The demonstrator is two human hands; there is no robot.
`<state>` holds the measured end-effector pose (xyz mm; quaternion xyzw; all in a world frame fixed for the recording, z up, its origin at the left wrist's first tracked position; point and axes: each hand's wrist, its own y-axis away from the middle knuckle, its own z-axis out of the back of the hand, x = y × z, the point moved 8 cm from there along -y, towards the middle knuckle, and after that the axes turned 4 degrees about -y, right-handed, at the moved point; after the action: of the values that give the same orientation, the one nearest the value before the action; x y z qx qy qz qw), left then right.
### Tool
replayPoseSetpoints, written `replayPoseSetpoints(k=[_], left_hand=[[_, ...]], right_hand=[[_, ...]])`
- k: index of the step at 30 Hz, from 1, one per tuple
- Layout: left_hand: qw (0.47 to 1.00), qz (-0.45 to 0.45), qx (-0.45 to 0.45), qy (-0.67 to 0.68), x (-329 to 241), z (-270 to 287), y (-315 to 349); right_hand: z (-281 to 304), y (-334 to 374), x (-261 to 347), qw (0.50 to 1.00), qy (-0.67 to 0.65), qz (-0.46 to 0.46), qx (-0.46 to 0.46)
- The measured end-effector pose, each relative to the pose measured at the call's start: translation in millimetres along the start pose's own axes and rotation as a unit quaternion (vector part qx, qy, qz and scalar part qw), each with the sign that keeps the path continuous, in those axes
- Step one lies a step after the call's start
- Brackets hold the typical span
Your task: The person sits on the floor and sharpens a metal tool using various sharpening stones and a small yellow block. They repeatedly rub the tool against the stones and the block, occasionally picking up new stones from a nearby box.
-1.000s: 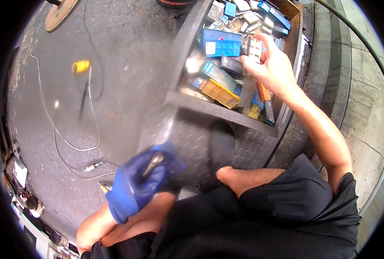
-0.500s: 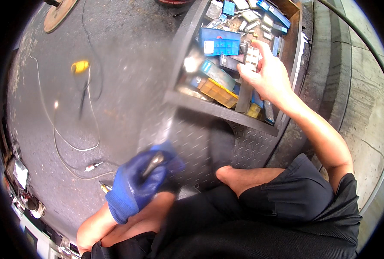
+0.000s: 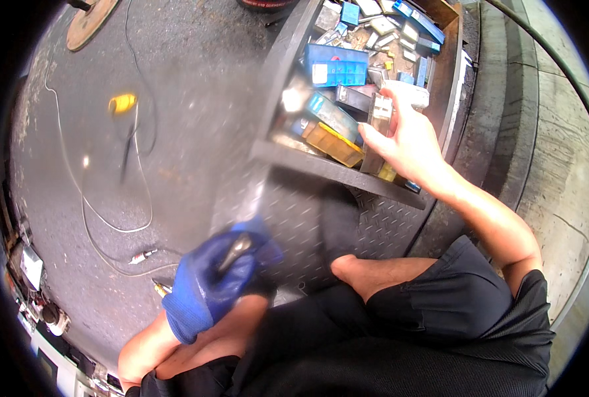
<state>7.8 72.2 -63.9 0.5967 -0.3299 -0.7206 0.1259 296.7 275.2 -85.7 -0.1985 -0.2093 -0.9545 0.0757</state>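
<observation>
My left hand (image 3: 212,278), in a blue glove, is closed around a metal-headed tool (image 3: 237,247) above my leg. Blur hides the rest of that tool. My bare right hand (image 3: 408,135) is inside a drawer (image 3: 347,173), its thumb spread away from its fingers. Between thumb and fingers stands a small narrow case (image 3: 380,111) with pale squares at its top; a firm grip on it does not show. A pale clear case (image 3: 416,97) lies just beyond the knuckles. Left of the thumb are a yellow-orange case (image 3: 334,143) and a teal-topped case (image 3: 333,114).
A blue case (image 3: 337,65) and several small boxes fill the drawer's far part. On the dark floor to the left lie a yellow object (image 3: 123,102) and a looping cable (image 3: 150,208). My foot and legs are below the drawer, beside a concrete ledge (image 3: 506,119).
My right hand has drawn slightly nearer to me, and its thumb has moved down and left. A yellow piece farther back has come into sight. My left hand has stayed put.
</observation>
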Motion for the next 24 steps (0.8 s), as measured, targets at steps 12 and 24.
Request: replayPoseSetpoints(k=[12,24], left_hand=[[0.999,-0.021,0.002,-0.024,5,-2,-1],[1.0,-0.001,0.012,0.0,-1,-4,-2]], right_hand=[[-6,24,-22,0.998,-0.01,0.011,-0.06],[3,22,-6,0.999,0.043,0.027,-0.014]])
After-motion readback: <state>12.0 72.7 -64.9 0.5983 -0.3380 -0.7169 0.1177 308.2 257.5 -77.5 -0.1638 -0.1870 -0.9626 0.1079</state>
